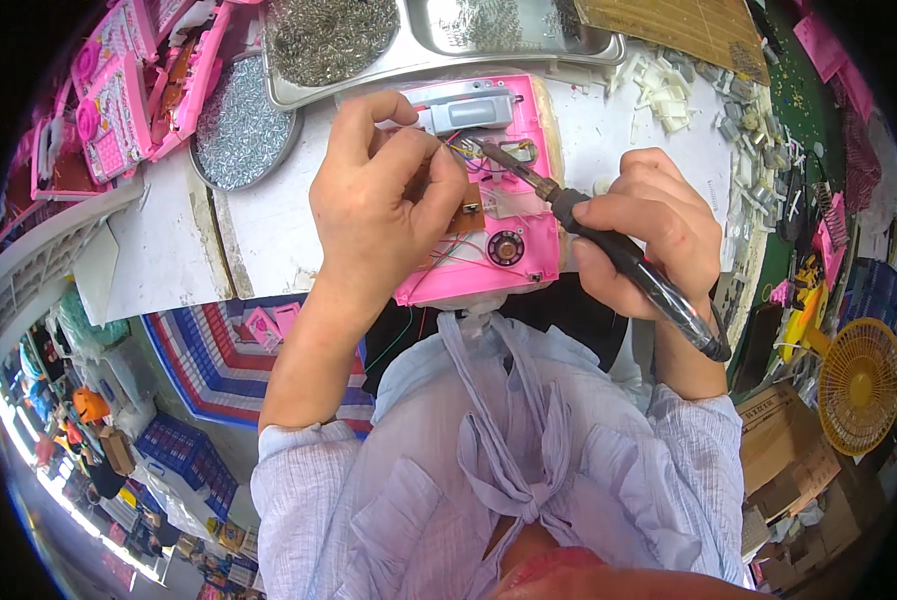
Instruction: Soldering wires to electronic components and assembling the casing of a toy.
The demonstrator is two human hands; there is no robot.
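A pink plastic casing (435, 288) lies on the white worktop, its inside facing up. In it sit a round black speaker (506, 248), a small brown circuit board (468, 213), thin coloured wires and a grey plastic part (474, 114). My right hand (664, 220) is closed round the black handle of a soldering iron (641, 268). The iron's tip points left, over the upper middle of the casing. Above the casing's left side, my left hand (384, 195) is closed in a pinch beside the wires. Its fingers hide what they hold, if anything.
A round pan (291, 150) of small screws and a metal tray (405, 62) of springs stand behind. Pink casings (119, 115) pile up at left. White plastic parts (664, 92) and cardboard (679, 32) lie at right. A yellow fan (861, 385) stands far right.
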